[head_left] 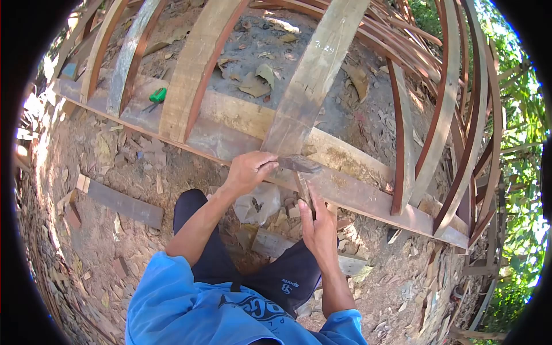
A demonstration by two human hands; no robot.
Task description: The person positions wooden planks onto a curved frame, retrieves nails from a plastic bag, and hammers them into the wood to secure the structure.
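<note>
My right hand (319, 225) is wrapped round the wooden handle of a hammer-like tool. The tool's dark head (300, 164) lies over the long plank (356, 192), at the foot of a wide upright board (307, 86) with chalk figures on it. Beside the left end of that head is my left hand (252, 172), its fingers closed in a pinch at the plank's near edge. What those fingers hold, if anything, is too small to make out. Exactly where the tool's head touches cannot be seen.
Several curved wooden ribs (204, 63) rise from the plank. A green-handled tool (156, 96) rests on the plank at left. A dark board offcut (123, 202) lies on the ground among wood chips. More slats (397, 40) curve along the far right, before green foliage (526, 172).
</note>
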